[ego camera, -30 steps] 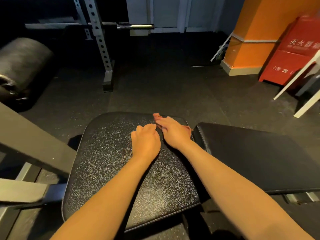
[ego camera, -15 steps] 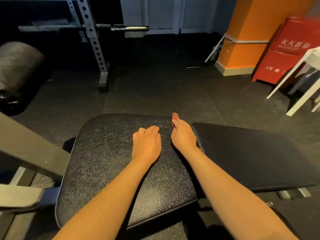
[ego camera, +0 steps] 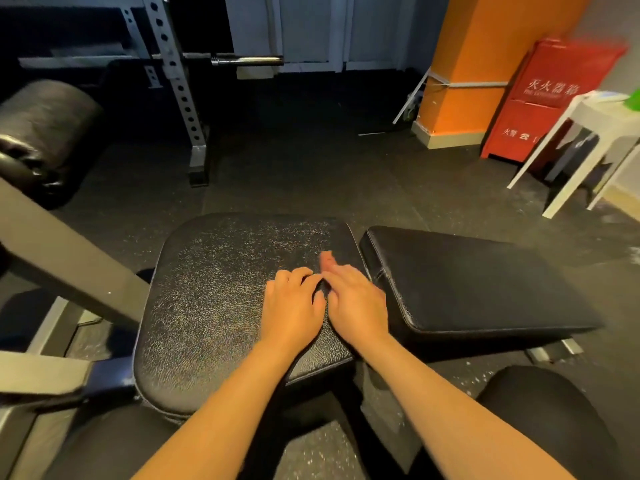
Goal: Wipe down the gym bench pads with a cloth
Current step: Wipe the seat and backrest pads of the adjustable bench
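Gym: my black padded bench [ego camera: 239, 306], perforated steel rack upright [ego camera: 176, 88] with barbell end [ego camera: 247, 60], roller pad [ego camera: 45, 119], dark rubber flooring [ego camera: 311, 168].

Two bare forearms come up from the bottom edge here, the left forearm [ego camera: 221, 410] and the right forearm [ego camera: 450, 403], uncovered all the way to the wrists. The left hand [ego camera: 292, 306] and the right hand [ego camera: 356, 303] are bare as well, the right one's fingertips blurred. Down low, smooth plain black fabric covers the right knee [ego camera: 547, 410] and the left thigh [ego camera: 114, 441].
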